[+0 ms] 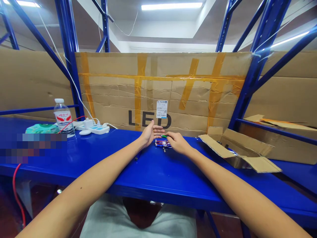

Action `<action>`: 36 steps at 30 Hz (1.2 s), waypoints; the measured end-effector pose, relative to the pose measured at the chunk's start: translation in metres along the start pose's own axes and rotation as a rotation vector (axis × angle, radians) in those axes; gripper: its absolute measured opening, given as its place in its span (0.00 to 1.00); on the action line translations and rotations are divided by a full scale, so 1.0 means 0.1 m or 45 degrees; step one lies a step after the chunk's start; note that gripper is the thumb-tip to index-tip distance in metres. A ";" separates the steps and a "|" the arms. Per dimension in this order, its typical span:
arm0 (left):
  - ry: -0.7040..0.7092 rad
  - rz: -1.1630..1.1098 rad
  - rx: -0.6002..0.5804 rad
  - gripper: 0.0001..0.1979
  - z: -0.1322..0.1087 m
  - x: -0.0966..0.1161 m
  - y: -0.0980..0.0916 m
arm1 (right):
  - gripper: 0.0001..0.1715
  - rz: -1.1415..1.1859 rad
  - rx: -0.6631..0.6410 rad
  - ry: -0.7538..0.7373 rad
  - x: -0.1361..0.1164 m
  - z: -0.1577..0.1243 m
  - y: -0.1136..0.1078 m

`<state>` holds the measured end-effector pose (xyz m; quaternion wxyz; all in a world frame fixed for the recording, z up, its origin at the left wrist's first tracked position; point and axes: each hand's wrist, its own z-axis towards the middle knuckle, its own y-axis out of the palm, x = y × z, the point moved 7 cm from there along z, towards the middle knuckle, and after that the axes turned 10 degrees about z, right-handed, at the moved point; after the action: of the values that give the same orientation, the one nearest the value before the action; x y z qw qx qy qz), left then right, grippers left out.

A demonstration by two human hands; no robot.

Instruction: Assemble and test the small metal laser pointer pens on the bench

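Blue metal posts [66, 49] rise on both sides of a blue tabletop [160, 175], and taped cardboard [111, 99] printed "LED" stands along its back edge, under ceiling lights.

At the far left, a red cable [17, 191] hangs over the front edge, and a pixelated patch hides part of the table. Just behind the patch lies a green packet [41, 128], with an upright, white-capped clear bottle [63, 117] beside it. Right of the bottle rests a white power strip [99, 129] with plugs and cords on it.

Nearer the middle, a small dark bit [136, 159] lies beside the person's left forearm. The left hand [148, 134] is unclenched, its fingers stretched toward the right; whether it touches anything is too small to tell. Behind it, a white label [161, 109] is stuck to the cardboard. Just in front of the left fingers lies a bundle of shiny red and blue cylinders [162, 143], side by side on the tabletop.

The right hand [179, 142] pinches a slim green piece [163, 136] in its fingertips, above the bundle and close to the left fingers.

Farther right, an open carton [262, 164] with spread flaps holds a few dark and blue-white items [231, 150].
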<state>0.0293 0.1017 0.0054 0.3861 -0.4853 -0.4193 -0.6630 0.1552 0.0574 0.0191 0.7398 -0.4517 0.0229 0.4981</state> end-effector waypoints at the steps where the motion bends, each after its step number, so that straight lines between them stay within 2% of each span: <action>1: 0.000 -0.009 -0.007 0.32 0.00 0.00 0.00 | 0.20 -0.004 0.005 -0.003 -0.01 0.00 -0.01; 14: -0.010 -0.030 -0.035 0.33 -0.02 0.02 0.02 | 0.21 -0.021 -0.003 -0.062 -0.05 -0.01 -0.03; 28: -0.015 -0.033 -0.062 0.34 0.01 0.00 0.00 | 0.19 -0.014 0.067 -0.106 -0.12 -0.01 -0.08; 36: -0.028 -0.012 -0.044 0.33 -0.02 0.00 0.02 | 0.19 0.003 0.015 -0.070 -0.10 -0.01 -0.04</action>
<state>0.0300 0.0991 0.0054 0.3699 -0.4971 -0.4144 -0.6666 0.1536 0.0490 0.0264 0.7423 -0.4334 0.0061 0.5110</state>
